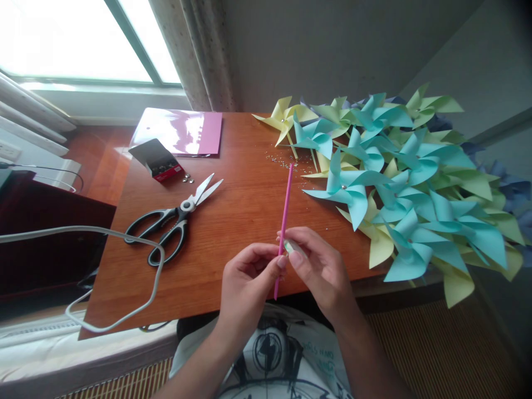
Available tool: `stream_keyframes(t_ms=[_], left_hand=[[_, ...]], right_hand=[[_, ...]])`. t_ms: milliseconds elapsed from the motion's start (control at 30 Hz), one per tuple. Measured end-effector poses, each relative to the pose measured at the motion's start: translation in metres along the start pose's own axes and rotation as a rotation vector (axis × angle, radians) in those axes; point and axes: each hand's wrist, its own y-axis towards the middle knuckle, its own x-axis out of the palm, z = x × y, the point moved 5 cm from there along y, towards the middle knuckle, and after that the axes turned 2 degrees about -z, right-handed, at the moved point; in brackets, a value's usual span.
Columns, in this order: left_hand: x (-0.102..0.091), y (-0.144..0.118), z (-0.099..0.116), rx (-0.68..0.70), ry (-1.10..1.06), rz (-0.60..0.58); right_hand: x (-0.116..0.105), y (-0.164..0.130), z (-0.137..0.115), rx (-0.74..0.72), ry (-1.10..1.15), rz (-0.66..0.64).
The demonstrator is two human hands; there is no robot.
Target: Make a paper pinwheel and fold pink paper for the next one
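A thin pink stick [286, 208] stands nearly upright in front of me, over the near edge of the table. My left hand [251, 277] is closed, pinching the stick low down between thumb and fingers. My right hand [320, 271] is closed too, its fingertips against the stick just above the left thumb. Between the right thumb and index finger shows a small pale white-green piece [296, 248]; its kind is unclear, as the fingers partly cover it.
Paper pinwheels [351, 185] in blue, yellow, green and purple crowd the table's right side. Black-handled scissors [177, 216] lie open at left, near a small box [160, 160], metal bits [188, 178] and a pink packet [211, 133]. A white cable [155, 277] crosses the left edge.
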Motion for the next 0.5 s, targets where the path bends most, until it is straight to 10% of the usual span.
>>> stream_keyframes(t_ms=[500], left_hand=[[0.0075,-0.0007,-0.0015,-0.183,-0.245,-0.101]], right_hand=[[-0.004,-0.0015,0.0053,0.096,0.059,-0.003]])
